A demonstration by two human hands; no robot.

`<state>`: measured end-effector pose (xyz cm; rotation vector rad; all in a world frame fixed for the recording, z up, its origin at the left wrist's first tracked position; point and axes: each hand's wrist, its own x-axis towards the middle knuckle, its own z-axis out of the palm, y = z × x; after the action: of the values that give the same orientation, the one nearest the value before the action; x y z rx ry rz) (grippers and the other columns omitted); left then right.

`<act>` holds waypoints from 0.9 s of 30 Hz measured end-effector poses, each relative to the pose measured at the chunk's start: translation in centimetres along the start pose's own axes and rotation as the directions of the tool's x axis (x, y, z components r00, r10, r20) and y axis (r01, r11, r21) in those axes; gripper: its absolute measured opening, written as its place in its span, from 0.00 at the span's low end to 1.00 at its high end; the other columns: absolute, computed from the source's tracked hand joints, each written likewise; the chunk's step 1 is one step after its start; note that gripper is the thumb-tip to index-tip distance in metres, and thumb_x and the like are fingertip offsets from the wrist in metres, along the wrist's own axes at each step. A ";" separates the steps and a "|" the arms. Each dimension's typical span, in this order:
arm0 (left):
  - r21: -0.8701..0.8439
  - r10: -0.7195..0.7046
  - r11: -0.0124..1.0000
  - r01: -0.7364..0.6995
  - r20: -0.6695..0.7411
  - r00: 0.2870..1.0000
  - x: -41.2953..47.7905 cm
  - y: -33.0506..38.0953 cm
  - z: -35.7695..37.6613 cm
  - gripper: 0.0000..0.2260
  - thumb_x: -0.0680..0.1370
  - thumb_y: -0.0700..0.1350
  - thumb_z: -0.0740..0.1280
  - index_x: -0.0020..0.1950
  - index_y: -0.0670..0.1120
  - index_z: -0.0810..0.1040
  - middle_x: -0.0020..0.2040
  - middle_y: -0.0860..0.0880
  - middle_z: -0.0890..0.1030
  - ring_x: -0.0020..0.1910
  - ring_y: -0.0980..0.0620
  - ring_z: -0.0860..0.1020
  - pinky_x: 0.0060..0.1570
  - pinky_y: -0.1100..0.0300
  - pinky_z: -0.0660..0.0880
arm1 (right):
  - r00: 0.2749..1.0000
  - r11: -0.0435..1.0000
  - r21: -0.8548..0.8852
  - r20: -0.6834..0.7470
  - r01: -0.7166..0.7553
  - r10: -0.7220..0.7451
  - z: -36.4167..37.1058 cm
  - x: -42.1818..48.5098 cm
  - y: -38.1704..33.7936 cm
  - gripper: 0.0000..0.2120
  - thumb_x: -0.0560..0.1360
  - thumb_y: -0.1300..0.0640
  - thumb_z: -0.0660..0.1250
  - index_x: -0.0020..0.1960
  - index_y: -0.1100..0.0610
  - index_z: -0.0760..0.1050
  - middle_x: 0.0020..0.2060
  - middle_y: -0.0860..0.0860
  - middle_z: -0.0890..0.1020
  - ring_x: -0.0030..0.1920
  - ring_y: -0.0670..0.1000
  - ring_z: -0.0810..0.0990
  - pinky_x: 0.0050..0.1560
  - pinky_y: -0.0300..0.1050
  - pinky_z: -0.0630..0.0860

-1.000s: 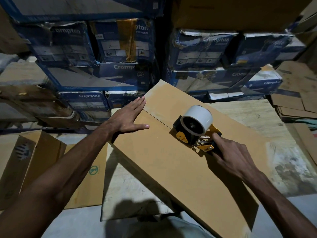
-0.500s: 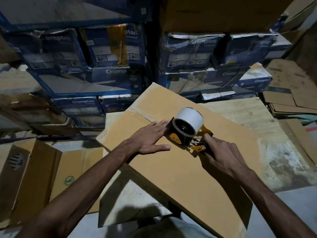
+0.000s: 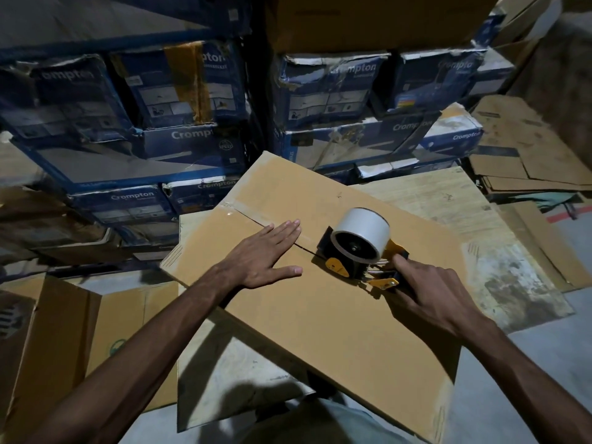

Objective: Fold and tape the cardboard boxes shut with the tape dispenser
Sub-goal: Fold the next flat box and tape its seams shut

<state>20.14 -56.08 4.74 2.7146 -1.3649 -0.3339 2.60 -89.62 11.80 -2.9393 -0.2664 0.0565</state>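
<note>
1 cardboard box (image 3: 320, 315) lies on the worktop (image 3: 432, 200). L hand (image 3: 266, 261) flat on it, fingers straight, over the seam (image 3: 250, 217). R hand (image 3: 429, 293) grips the 1 tape dispenser (image 3: 358, 245), sat on that seam mid-box.

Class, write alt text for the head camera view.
A right hand grips a tape dispenser on the seam of a cardboard box while the left hand lies flat on the box beside it. Behind, blue cartons are stacked.
</note>
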 end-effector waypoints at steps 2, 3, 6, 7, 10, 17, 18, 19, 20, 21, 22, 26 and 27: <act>0.000 0.000 1.000 0.000 -0.002 1.000 0.0 0.0 0.0 0.42 0.81 0.75 0.45 0.85 0.49 0.38 0.84 0.54 0.37 0.82 0.59 0.37 0.82 0.53 0.44 | 1.000 1.000 -0.021 -0.016 -0.015 0.014 -0.2 -1.7 1.1 0.12 0.77 0.45 0.65 0.53 0.47 0.63 0.42 0.45 0.81 0.32 0.50 0.75 0.28 0.49 0.76; -0.002 0.000 1.000 0.000 -0.003 1.000 0.0 0.0 0.1 0.43 0.80 0.75 0.45 0.85 0.49 0.38 0.84 0.54 0.36 0.82 0.59 0.37 0.82 0.53 0.44 | 0.999 0.999 -0.037 -0.024 -0.024 0.023 -0.3 -2.6 1.6 0.14 0.77 0.47 0.68 0.52 0.47 0.63 0.41 0.45 0.81 0.31 0.49 0.74 0.27 0.47 0.75; -0.009 0.006 1.000 -0.006 -0.010 1.000 -0.1 0.0 0.1 0.43 0.80 0.75 0.46 0.85 0.49 0.38 0.84 0.54 0.36 0.82 0.60 0.36 0.82 0.54 0.43 | 0.999 0.998 -0.047 -0.027 -0.049 0.048 -0.3 -4.8 2.8 0.17 0.75 0.52 0.74 0.51 0.47 0.64 0.39 0.45 0.80 0.29 0.50 0.73 0.24 0.44 0.68; -0.011 0.007 1.000 -0.007 -0.016 1.000 -0.1 0.0 0.0 0.43 0.80 0.75 0.46 0.85 0.49 0.38 0.84 0.54 0.36 0.82 0.60 0.36 0.82 0.54 0.43 | 0.998 0.998 -0.036 -0.018 -0.055 0.054 -0.3 -5.3 3.1 0.16 0.76 0.51 0.73 0.51 0.47 0.65 0.40 0.45 0.81 0.29 0.51 0.75 0.24 0.43 0.67; -0.012 0.007 1.000 -0.007 -0.018 1.000 -0.1 0.0 0.0 0.44 0.80 0.76 0.47 0.85 0.49 0.39 0.84 0.55 0.37 0.82 0.60 0.36 0.82 0.54 0.43 | 0.999 0.998 -0.039 -0.018 -0.049 0.049 0.0 -5.6 3.3 0.15 0.76 0.50 0.71 0.53 0.47 0.65 0.42 0.46 0.82 0.31 0.53 0.78 0.24 0.44 0.67; 0.028 0.037 0.999 -0.038 0.030 0.999 0.2 1.6 -0.3 0.49 0.77 0.79 0.46 0.84 0.48 0.37 0.84 0.51 0.35 0.82 0.55 0.35 0.82 0.52 0.41 | 0.998 0.997 -0.060 -0.048 -0.041 0.038 0.3 -5.5 3.1 0.12 0.76 0.47 0.66 0.53 0.49 0.66 0.40 0.47 0.82 0.28 0.52 0.75 0.25 0.38 0.57; 0.021 0.062 0.998 -0.063 0.049 0.997 0.4 2.5 -0.2 0.49 0.76 0.80 0.46 0.84 0.48 0.37 0.84 0.50 0.35 0.82 0.55 0.35 0.82 0.52 0.41 | 0.998 0.997 -0.067 -0.044 -0.044 0.041 0.2 -5.4 3.0 0.12 0.77 0.47 0.66 0.54 0.49 0.66 0.41 0.47 0.82 0.28 0.52 0.75 0.25 0.38 0.58; 0.011 0.092 0.996 -0.093 0.066 0.994 0.8 3.7 0.0 0.49 0.76 0.80 0.46 0.84 0.48 0.36 0.84 0.50 0.35 0.82 0.55 0.35 0.82 0.52 0.40 | 0.998 0.996 -0.074 -0.037 -0.049 0.046 0.2 -5.3 3.0 0.12 0.78 0.48 0.67 0.54 0.49 0.66 0.41 0.47 0.82 0.29 0.51 0.75 0.25 0.39 0.59; -0.001 0.123 0.992 -0.123 0.075 0.990 1.2 5.0 0.4 0.50 0.76 0.80 0.46 0.84 0.48 0.37 0.84 0.50 0.35 0.82 0.55 0.36 0.82 0.52 0.40 | 0.998 0.995 -0.084 -0.030 -0.052 0.050 0.2 -5.2 2.9 0.13 0.78 0.48 0.69 0.55 0.49 0.66 0.42 0.47 0.82 0.30 0.51 0.75 0.26 0.39 0.60; -0.017 0.151 0.988 -0.150 0.077 0.986 1.7 6.4 0.8 0.50 0.76 0.80 0.47 0.84 0.47 0.38 0.84 0.50 0.36 0.82 0.55 0.36 0.82 0.53 0.40 | 0.998 0.994 -0.094 -0.024 -0.055 0.053 0.1 -5.2 2.9 0.15 0.77 0.49 0.71 0.55 0.48 0.66 0.42 0.47 0.83 0.30 0.50 0.74 0.26 0.39 0.61; -0.038 0.173 0.985 -0.170 0.071 0.982 2.1 7.8 1.2 0.50 0.76 0.80 0.47 0.85 0.47 0.41 0.84 0.50 0.38 0.83 0.55 0.37 0.82 0.53 0.40 | 0.998 0.993 -0.103 -0.017 -0.057 0.055 0.0 -5.1 2.8 0.17 0.76 0.50 0.73 0.55 0.48 0.66 0.43 0.47 0.83 0.30 0.50 0.74 0.26 0.39 0.61; -0.107 0.155 0.982 -0.158 -0.039 0.987 3.1 11.7 2.1 0.46 0.76 0.79 0.51 0.83 0.47 0.60 0.85 0.48 0.49 0.84 0.54 0.45 0.83 0.50 0.47 | 0.999 0.992 -0.121 -0.008 -0.041 0.040 -0.6 -5.0 2.4 0.20 0.74 0.51 0.75 0.54 0.48 0.64 0.43 0.48 0.82 0.31 0.51 0.72 0.27 0.39 0.58; -0.120 0.136 0.982 -0.143 -0.065 0.989 3.1 12.2 2.3 0.46 0.77 0.79 0.52 0.84 0.49 0.56 0.85 0.48 0.50 0.84 0.53 0.47 0.83 0.51 0.48 | 0.999 0.992 -0.124 -0.002 -0.035 0.035 -0.7 -5.0 2.4 0.20 0.75 0.51 0.75 0.54 0.48 0.63 0.44 0.49 0.82 0.31 0.51 0.73 0.27 0.40 0.58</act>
<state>11.88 -65.77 4.17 2.4938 -1.4581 -0.3168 -1.86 -92.94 12.18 -3.0676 -0.2265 0.0468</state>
